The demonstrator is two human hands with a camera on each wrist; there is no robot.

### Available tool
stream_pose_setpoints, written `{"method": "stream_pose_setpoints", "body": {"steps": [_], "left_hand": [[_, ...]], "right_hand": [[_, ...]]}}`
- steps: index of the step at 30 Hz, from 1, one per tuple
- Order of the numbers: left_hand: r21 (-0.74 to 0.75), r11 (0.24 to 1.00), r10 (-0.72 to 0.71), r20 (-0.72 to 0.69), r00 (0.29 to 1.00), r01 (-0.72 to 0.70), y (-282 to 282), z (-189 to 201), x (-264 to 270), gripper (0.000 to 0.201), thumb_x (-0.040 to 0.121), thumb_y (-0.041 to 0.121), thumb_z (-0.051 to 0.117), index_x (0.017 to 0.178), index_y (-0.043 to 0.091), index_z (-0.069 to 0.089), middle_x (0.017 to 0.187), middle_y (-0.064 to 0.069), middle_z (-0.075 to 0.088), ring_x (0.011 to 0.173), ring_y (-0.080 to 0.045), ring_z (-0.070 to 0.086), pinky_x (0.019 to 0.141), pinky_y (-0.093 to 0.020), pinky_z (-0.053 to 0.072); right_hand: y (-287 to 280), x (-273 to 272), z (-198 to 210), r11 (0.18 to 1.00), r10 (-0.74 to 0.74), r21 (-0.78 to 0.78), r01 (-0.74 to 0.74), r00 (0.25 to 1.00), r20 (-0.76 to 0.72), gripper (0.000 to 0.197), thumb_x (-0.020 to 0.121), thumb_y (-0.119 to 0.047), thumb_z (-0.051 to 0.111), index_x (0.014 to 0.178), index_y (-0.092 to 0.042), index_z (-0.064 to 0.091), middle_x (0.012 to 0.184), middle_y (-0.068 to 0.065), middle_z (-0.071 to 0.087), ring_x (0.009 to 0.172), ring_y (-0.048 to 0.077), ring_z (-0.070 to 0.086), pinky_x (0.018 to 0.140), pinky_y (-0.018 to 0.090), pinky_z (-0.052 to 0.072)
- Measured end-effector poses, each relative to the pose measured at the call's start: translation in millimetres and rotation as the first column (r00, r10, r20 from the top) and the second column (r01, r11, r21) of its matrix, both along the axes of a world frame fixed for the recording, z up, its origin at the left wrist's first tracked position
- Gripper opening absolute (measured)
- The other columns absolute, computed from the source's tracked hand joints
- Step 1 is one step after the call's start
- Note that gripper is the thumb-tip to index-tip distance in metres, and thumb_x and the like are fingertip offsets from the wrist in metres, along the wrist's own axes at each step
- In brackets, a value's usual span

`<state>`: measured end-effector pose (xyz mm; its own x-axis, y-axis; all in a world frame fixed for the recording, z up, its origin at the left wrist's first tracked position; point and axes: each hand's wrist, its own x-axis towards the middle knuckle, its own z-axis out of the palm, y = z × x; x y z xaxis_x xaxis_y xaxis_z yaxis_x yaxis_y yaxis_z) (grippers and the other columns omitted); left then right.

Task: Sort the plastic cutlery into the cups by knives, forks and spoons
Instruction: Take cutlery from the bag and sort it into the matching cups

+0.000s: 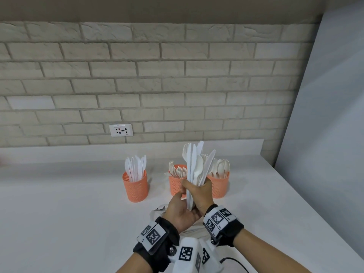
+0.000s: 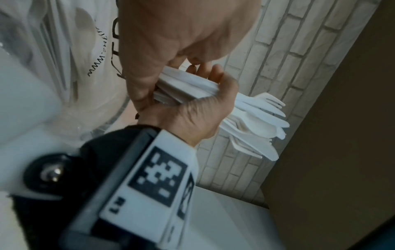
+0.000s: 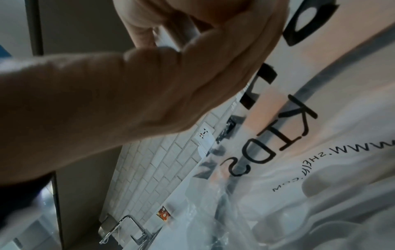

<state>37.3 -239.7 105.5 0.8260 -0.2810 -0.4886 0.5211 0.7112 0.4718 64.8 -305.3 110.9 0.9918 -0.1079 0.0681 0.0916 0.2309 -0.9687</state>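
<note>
A mixed bundle of white plastic cutlery (image 1: pixel 195 164) stands upright above the counter, with forks, knives and a spoon fanned at the top. My right hand (image 1: pixel 200 194) grips it round the middle. My left hand (image 1: pixel 180 211) cups and holds the handle ends from below. Behind stand three orange mesh cups: the left cup (image 1: pixel 135 187) holds knives, the middle cup (image 1: pixel 175 184) holds forks, and the right cup (image 1: pixel 219 186) holds spoons. In the left wrist view, both hands close on the bundle (image 2: pixel 256 118). In the right wrist view, the handles (image 3: pixel 181 33) show inside my fist.
A clear printed plastic bag (image 3: pixel 310 152) with more cutlery lies on the white counter (image 1: pixel 69 213) under my hands. A brick wall with a socket (image 1: pixel 121 130) runs behind the cups. A grey panel (image 1: pixel 325 115) borders the right side. A black cable (image 1: pixel 236 262) lies near my right forearm.
</note>
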Motion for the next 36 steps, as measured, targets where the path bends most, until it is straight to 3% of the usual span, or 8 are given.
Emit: {"method": "stream_pose_setpoints", "body": {"steps": [4, 7, 9, 11, 15, 20, 25, 36], "left_hand": [[0.294, 0.945, -0.161, 0.048, 0.986, 0.140, 7.7, -1.9, 1.1, 0.052, 0.096, 0.044, 0.034, 0.078, 0.002, 0.061, 0.059, -0.009, 0.061, 0.052, -0.019, 0.059, 0.054, -0.025, 0.054], [0.636, 0.770, -0.195, 0.147, 0.970, 0.059, 20.1, -0.7, 7.8, 0.032, 0.095, 0.033, 0.044, 0.086, 0.006, 0.059, 0.072, -0.006, 0.059, 0.063, -0.018, 0.057, 0.060, -0.025, 0.049], [0.730, 0.676, -0.154, 0.268, 0.951, -0.096, 30.5, 1.6, 13.9, 0.021, 0.093, 0.021, 0.050, 0.094, 0.005, 0.063, 0.083, -0.006, 0.062, 0.069, -0.016, 0.056, 0.061, -0.023, 0.046], [0.749, 0.616, -0.107, 0.385, 0.917, -0.243, 38.4, 8.8, 18.9, 0.017, 0.091, 0.014, 0.053, 0.100, 0.004, 0.063, 0.088, -0.005, 0.062, 0.071, -0.015, 0.056, 0.064, -0.023, 0.045], [0.731, 0.553, -0.061, 0.514, 0.856, -0.399, 41.3, 26.2, 27.1, 0.005, 0.090, 0.011, 0.057, 0.089, 0.012, 0.062, 0.078, -0.002, 0.060, 0.060, -0.012, 0.051, 0.055, -0.019, 0.042], [0.739, 0.495, -0.034, 0.542, 0.840, -0.457, 37.5, 29.0, 36.1, 0.008, 0.087, 0.017, 0.063, 0.090, 0.009, 0.062, 0.074, -0.003, 0.058, 0.053, -0.013, 0.047, 0.040, -0.012, 0.038], [0.794, 0.444, -0.068, 0.492, 0.868, -0.416, 34.0, 23.4, 43.1, 0.012, 0.087, 0.020, 0.063, 0.086, 0.008, 0.062, 0.076, -0.004, 0.059, 0.052, -0.013, 0.048, 0.039, -0.013, 0.038], [0.746, 0.562, 0.032, 0.412, 0.911, -0.357, 41.9, 33.5, 59.4, 0.016, 0.091, 0.013, 0.056, 0.076, 0.007, 0.057, 0.069, -0.008, 0.056, 0.056, -0.015, 0.053, 0.046, -0.019, 0.050]], "right_hand": [[-3.2, 12.1, -6.0, 0.994, -0.016, -0.106, 0.011, 0.998, -0.055, 0.012, 0.074, 0.006, 0.063, 0.071, -0.005, 0.058, 0.048, 0.001, 0.055, 0.040, 0.011, 0.053, 0.044, 0.021, 0.045], [-7.7, 19.7, -7.9, 0.981, 0.020, -0.191, -0.027, 0.999, -0.041, 0.015, 0.076, 0.003, 0.064, 0.073, -0.012, 0.060, 0.055, -0.001, 0.058, 0.048, 0.011, 0.056, 0.047, 0.020, 0.046], [-11.5, 21.1, -8.3, 0.968, 0.065, -0.238, -0.074, 0.997, -0.047, 0.018, 0.079, 0.000, 0.064, 0.070, -0.015, 0.060, 0.048, -0.006, 0.057, 0.044, 0.009, 0.053, 0.045, 0.020, 0.043], [-14.6, 21.9, -9.7, 0.958, 0.100, -0.260, -0.120, 0.991, -0.088, 0.021, 0.080, 0.002, 0.062, 0.069, -0.016, 0.059, 0.042, -0.006, 0.053, 0.036, 0.006, 0.048, 0.041, 0.019, 0.040], [-15.1, 19.7, -11.4, 0.945, 0.171, -0.252, -0.209, 0.971, -0.166, 0.018, 0.079, 0.008, 0.057, 0.071, -0.009, 0.057, 0.051, 0.005, 0.052, 0.032, 0.005, 0.047, 0.038, 0.017, 0.041], [-15.1, 14.1, -11.0, 0.921, 0.266, -0.238, -0.308, 0.945, -0.192, 0.014, 0.080, 0.006, 0.059, 0.074, -0.006, 0.056, 0.057, 0.007, 0.051, 0.033, 0.003, 0.048, 0.039, 0.016, 0.042], [-18.3, 14.3, -9.5, 0.900, 0.320, -0.236, -0.366, 0.923, -0.212, 0.013, 0.079, 0.006, 0.062, 0.078, -0.005, 0.055, 0.059, 0.006, 0.051, 0.032, 0.003, 0.047, 0.039, 0.015, 0.042], [-25.4, 21.8, -4.8, 0.874, 0.351, -0.262, -0.409, 0.905, -0.241, 0.014, 0.077, -0.017, 0.075, 0.078, -0.013, 0.061, 0.062, 0.002, 0.059, 0.037, 0.000, 0.052, 0.042, 0.014, 0.044]]}}
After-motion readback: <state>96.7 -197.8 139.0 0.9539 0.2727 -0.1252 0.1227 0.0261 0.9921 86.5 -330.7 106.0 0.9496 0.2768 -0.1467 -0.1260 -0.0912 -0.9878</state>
